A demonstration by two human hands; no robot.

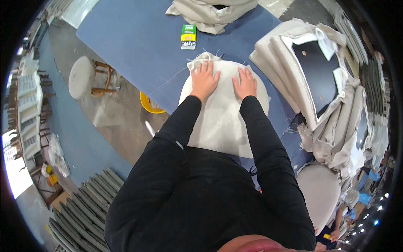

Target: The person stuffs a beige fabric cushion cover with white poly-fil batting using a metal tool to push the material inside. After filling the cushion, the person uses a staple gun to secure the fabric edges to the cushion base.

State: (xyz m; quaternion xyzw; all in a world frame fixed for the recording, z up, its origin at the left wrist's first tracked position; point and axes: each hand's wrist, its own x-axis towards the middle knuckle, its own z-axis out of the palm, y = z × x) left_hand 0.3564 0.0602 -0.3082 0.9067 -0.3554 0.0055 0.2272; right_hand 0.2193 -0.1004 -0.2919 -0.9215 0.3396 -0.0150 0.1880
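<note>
A beige fabric-covered cushion panel (222, 113) lies in front of me on the blue table, its near edge close to my body. My left hand (204, 81) rests flat on its far left part with the fingers spread. On the far right part lies my right hand (245, 83), fingers also stretched out and apart. Neither hand grips anything. Loose cloth (203, 57) with frayed threads bunches at the panel's far edge, just beyond my left fingertips.
A small green and yellow box (188, 37) lies on the blue table (138, 46). Beige fabric pieces (214, 14) are heaped at the back. Covered panels (285, 75) stack at the right. A round stool (82, 77) and a yellow bucket (147, 103) stand on the left floor.
</note>
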